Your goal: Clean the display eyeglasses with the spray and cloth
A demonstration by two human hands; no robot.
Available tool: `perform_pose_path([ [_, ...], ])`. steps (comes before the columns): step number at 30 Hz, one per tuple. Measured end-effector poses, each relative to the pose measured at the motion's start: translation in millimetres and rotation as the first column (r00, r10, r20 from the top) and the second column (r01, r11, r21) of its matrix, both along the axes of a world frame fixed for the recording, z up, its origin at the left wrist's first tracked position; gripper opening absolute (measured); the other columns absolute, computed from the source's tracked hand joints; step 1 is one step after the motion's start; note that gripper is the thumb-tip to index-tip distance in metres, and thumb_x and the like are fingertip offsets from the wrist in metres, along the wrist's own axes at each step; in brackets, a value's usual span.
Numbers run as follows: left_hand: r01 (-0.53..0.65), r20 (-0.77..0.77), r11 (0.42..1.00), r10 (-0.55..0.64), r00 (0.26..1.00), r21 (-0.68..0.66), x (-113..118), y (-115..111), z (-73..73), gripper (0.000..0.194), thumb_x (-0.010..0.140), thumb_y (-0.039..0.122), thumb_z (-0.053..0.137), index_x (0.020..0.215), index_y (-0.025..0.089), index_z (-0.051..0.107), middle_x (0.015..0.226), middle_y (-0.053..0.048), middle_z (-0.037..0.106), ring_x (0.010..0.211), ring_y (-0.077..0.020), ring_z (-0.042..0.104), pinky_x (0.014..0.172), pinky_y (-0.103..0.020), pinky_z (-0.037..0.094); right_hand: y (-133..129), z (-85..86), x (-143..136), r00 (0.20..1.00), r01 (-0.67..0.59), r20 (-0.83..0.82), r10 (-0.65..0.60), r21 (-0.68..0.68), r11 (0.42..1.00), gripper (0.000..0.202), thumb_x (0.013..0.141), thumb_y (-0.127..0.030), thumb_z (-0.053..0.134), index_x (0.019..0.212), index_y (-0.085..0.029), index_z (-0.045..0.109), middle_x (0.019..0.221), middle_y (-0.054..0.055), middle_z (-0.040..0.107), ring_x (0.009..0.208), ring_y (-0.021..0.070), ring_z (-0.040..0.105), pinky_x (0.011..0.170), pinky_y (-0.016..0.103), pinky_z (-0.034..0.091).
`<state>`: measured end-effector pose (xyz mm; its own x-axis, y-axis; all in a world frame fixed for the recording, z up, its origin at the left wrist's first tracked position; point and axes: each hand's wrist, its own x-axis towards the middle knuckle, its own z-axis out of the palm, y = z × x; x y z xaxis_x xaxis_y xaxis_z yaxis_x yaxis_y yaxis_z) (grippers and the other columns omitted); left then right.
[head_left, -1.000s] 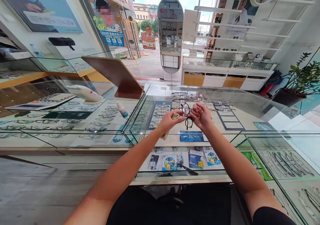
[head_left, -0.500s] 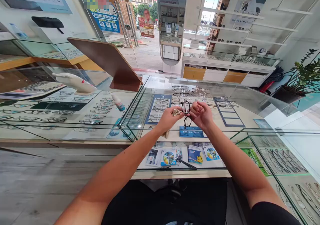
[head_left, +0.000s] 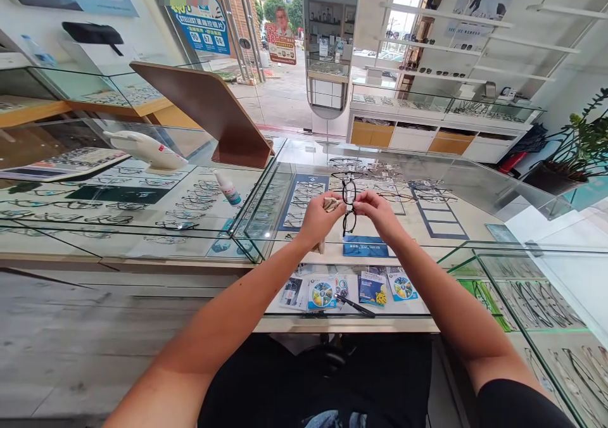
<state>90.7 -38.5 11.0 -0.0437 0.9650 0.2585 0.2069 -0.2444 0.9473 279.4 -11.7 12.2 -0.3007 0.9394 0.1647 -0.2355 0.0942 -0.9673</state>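
While both hands meet above the glass-topped table [head_left: 285, 251], one pair of glasses [head_left: 349, 223] hangs between them, turned on end so that its long axis runs nearly upright in the view, one round, dark-rimmed lens above the other. Which way the lens fronts point, and how the temples lie, is too small to tell. The left hand [head_left: 322, 218] is closed in a pinch at the left side of the glasses, near the middle, and also has one tan cloth [head_left: 331, 204] gathered in it, part of which hangs below the palm. The right hand [head_left: 375, 211] is nearly closed, thumb and fingertips together at the other side of the glasses, its remaining fingers curled. Below the hands lies one blue card [head_left: 365, 246], its long side running left to right. Nearer the body are two sheets with round colored pictures, a left sheet [head_left: 322, 294] and a right sheet [head_left: 402, 287], with one dark blue booklet [head_left: 373, 288] between them and one black pen [head_left: 354, 305] slanting from upper left to lower right. Two blue-edged trays flank the hands: a left tray [head_left: 284, 219] bearing several frames, too small to count, and a right tray [head_left: 446, 232]. One white bottle [head_left: 227, 188] leans at the left.
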Motion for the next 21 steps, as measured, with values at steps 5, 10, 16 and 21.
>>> perform_pose_path([
  [5, -0.014, -0.009, 1.000, 0.014, 1.000, 0.016, 0, -1, 1.9, 0.034, 0.075, 0.052, 0.077, 0.088, 0.022, 0.069, 0.070, 0.003, 0.057, 0.067, -0.0151, 0.048, 0.067, -0.029, 0.042, -1, -2.2, -2, 0.998, -0.053, 0.040, 0.053, 0.001, 0.999, 0.033, 0.072, -0.046, 0.100, 0.077, -0.024, 0.076, 0.078, -0.002, 0.069, 0.081, 0.0173, 0.064, 0.081, 0.033, 0.051],
  [10, -0.012, -0.034, 0.999, 0.013, 0.999, 0.032, -2, 2, 0.3, 0.032, 0.079, 0.049, 0.076, 0.092, 0.021, 0.072, 0.072, 0.002, 0.061, 0.068, -0.0156, 0.051, 0.066, -0.029, 0.043, 0, -2.4, 0, 0.996, -0.086, 0.035, 0.087, -0.033, 0.996, 0.041, 0.069, -0.052, 0.102, 0.080, -0.023, 0.076, 0.080, -0.002, 0.071, 0.081, 0.0163, 0.066, 0.083, 0.033, 0.052],
  [16, -0.026, -0.100, 0.997, 0.033, 0.994, 0.067, -7, 4, -0.7, 0.029, 0.086, 0.046, 0.070, 0.097, 0.020, 0.076, 0.072, 0.002, 0.061, 0.066, -0.0151, 0.049, 0.064, -0.029, 0.040, 2, -2.2, 4, 0.993, -0.113, 0.008, 0.114, -0.085, 0.990, 0.047, 0.067, -0.059, 0.103, 0.082, -0.023, 0.076, 0.085, -0.001, 0.074, 0.083, 0.0156, 0.067, 0.086, 0.033, 0.053],
  [21, -0.065, -0.246, 0.980, 0.112, 0.963, 0.188, -15, 5, 3.2, 0.018, 0.094, 0.036, 0.065, 0.098, 0.021, 0.075, 0.078, 0.000, 0.067, 0.069, -0.0170, 0.056, 0.067, -0.030, 0.043, 4, 1.4, 9, 0.985, -0.170, -0.018, 0.169, -0.142, 0.975, 0.046, 0.068, -0.055, 0.104, 0.083, -0.023, 0.076, 0.087, -0.001, 0.075, 0.081, 0.0140, 0.066, 0.086, 0.032, 0.053],
])
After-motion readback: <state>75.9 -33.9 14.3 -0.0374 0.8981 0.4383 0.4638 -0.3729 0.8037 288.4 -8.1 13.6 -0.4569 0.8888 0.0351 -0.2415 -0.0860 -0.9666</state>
